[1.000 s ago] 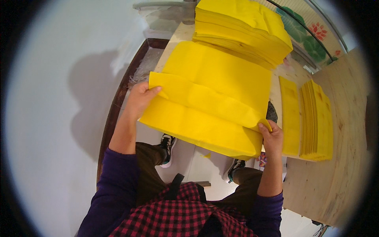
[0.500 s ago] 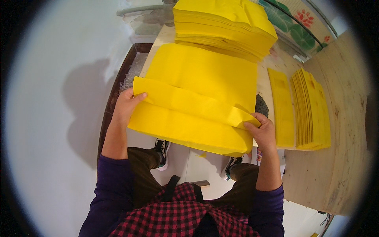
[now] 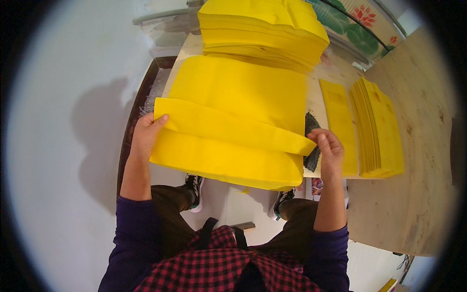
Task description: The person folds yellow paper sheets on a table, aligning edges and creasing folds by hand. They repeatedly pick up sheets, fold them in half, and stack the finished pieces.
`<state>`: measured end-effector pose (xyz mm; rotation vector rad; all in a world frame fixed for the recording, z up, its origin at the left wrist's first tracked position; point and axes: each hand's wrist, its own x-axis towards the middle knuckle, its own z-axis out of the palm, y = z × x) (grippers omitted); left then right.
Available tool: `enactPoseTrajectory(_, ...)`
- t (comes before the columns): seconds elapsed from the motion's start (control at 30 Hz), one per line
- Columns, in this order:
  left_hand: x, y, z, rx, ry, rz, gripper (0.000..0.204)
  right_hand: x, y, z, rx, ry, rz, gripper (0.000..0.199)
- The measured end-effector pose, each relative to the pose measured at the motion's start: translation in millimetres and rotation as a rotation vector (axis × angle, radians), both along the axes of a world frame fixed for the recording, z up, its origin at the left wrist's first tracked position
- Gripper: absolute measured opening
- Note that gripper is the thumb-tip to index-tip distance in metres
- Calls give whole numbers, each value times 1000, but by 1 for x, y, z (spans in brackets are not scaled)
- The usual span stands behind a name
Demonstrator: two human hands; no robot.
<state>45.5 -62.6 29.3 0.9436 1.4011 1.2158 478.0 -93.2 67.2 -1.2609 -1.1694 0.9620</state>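
Big yellow sheet lies across the table edge in front of me, near half folded over towards me, fold flap running from 9 to 3 o'clock.

My left hand pinches the sheet's left edge at 9 o'clock, thumb on top, fingers curled under. My right hand sits at the flap's right corner, 3 o'clock, fingers bent, tips on the edge; I cannot tell whether it pinches or only presses.

Handling, as I judge it: thin, light, soft material, paper or nonwoven. It sags over the table edge and holds a soft crease, so it wants support at both ends. Best hold is at the two side edges near the fold; one corner alone would let it droop or skew.

At 12 o'clock, a tall stack of yellow sheets. At 2 o'clock, a folded yellow pile on the wooden table.
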Motion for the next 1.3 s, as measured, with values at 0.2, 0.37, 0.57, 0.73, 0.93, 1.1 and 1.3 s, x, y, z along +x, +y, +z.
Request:
enactPoseTrajectory(0.2, -3, 3, -3, 8, -109, -8, 22, 37, 19, -27, -194, -724, -146, 25)
enactPoseTrajectory(0.37, -6, 3, -4, -22, -116, -18, 23, 44, 27, -58, -237, -848, -121, 27)
enactPoseTrajectory(0.57, -3, -1, 5, -45, -131, 10, 23, 52, 19, -39, -303, -637, -151, 17)
enactPoseTrajectory(0.73, 2, -2, 8, -84, -97, 69, 22, 21, 2, 2, 48, -632, -171, 20)
enactPoseTrajectory(0.93, 2, 1, 8, -98, -220, 64, 20, -30, 11, 15, 339, -949, 54, 34)
enactPoseTrajectory(1.1, 3, -2, 8, -89, -188, 88, 19, -34, 18, 6, 248, -1100, 90, 37)
enactPoseTrajectory(1.3, -1, 1, 5, -83, -203, 53, 20, -31, 17, -7, 245, -1136, 71, 35)
